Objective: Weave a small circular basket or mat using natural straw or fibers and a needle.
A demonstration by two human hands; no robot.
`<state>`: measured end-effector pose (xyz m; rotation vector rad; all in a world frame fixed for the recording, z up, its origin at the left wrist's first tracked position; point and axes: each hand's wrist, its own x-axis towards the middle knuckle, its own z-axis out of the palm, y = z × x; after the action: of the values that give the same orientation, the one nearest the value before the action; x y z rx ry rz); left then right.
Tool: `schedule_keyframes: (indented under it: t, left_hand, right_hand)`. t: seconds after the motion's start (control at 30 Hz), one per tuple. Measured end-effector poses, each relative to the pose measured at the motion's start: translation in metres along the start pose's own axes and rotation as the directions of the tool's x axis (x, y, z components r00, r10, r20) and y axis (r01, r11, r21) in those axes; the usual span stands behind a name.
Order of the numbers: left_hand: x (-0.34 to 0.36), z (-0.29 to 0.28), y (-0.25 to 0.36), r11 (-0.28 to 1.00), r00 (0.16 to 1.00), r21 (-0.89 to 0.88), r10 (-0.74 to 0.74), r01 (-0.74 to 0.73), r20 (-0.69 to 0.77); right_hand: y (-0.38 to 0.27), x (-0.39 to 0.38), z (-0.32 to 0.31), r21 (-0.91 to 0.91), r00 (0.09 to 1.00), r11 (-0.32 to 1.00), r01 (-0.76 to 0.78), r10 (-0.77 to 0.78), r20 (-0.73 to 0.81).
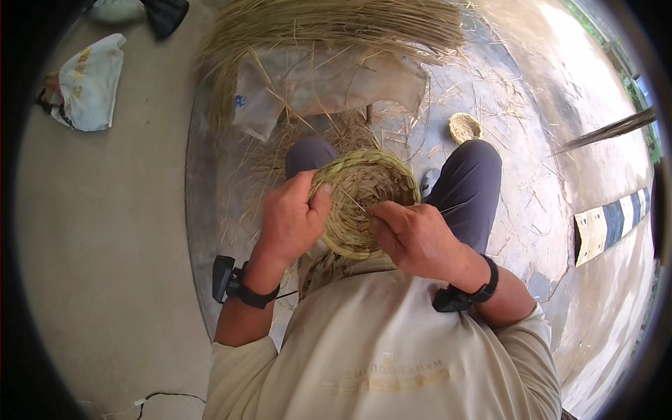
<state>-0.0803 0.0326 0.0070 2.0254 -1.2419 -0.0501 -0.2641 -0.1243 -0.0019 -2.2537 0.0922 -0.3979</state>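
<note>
A round woven straw basket (371, 157) rests at my lap, its hollow facing up toward me. My left hand (290, 217) is closed on the basket's left rim, with the thumb on the inner side and the fingers hidden behind the wall. Over the right part of the basket, my right hand (420, 241) is closed in a pinch. A thin straw strand (352, 199) runs from its fingertips across the hollow toward the left thumb. The ends of that strand are too fine to make out.
A large bundle of long straw (336, 24) lies ahead, with a pale cloth sack (329, 80) just nearer. A smaller woven basket (464, 128) sits beyond my right knee among straw scraps. Far left lies a white bag (91, 84); at right is a striped board (612, 222).
</note>
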Motion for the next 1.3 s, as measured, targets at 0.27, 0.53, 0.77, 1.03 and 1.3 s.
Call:
schedule_keyframes:
  t: [0.27,0.53,0.77,1.03,1.3]
  left_hand:
    - [-0.002,-0.003,0.003,1.0,1.0,-0.014,0.006,-0.005,0.021]
    - [-0.006,0.008,0.007,0.991,0.997,0.117,0.066,-0.061,-0.038]
    - [-0.008,0.01,0.0,0.981,0.994,0.156,0.114,-0.112,0.001]
    - [0.0,0.007,0.01,0.94,0.965,0.22,0.246,-0.259,0.089]
    - [0.007,0.003,0.015,0.858,0.892,0.255,0.401,-0.446,0.209]
  right_hand:
    - [-0.002,0.007,0.006,-0.036,0.999,0.999,-0.036,0.036,0.001]
    - [-0.009,0.023,0.008,0.174,0.995,0.982,-0.074,0.084,-0.052]
    - [0.001,0.028,0.006,0.298,0.976,0.93,-0.215,0.196,0.095]
    - [-0.007,0.032,0.002,0.349,0.969,0.905,-0.241,0.243,0.039]
    - [0.001,0.059,-0.037,-0.193,0.986,0.981,0.021,-0.052,-0.156]
